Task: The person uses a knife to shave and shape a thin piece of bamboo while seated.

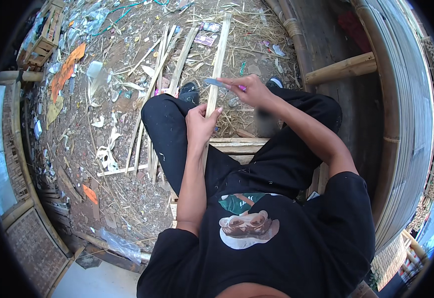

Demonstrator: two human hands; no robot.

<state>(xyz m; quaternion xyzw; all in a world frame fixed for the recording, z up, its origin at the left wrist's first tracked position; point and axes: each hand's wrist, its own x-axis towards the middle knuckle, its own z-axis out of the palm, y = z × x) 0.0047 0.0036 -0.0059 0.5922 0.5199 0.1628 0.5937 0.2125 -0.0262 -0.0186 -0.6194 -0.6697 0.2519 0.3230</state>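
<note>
A long pale bamboo strip point(222, 47) runs away from my lap, between my knees, toward the far ground. My left hand point(200, 123) is closed around its near part, thumb lying along the right side. Farther up, my right hand point(251, 90) grips a knife, whose handle is mostly hidden by the fingers; a bit of pink shows near them. The short grey knife blade point(217, 83) lies across the strip, pointing left. Whether its edge cuts into the bamboo I cannot tell.
Several loose bamboo strips point(178, 62) lie left of my legs. Shavings and litter cover the ground, with an orange sheet point(68, 69) and a wooden crate point(47, 37) at far left. A bamboo rail point(341, 68) stands right; a slatted wooden seat point(239, 145) is beneath me.
</note>
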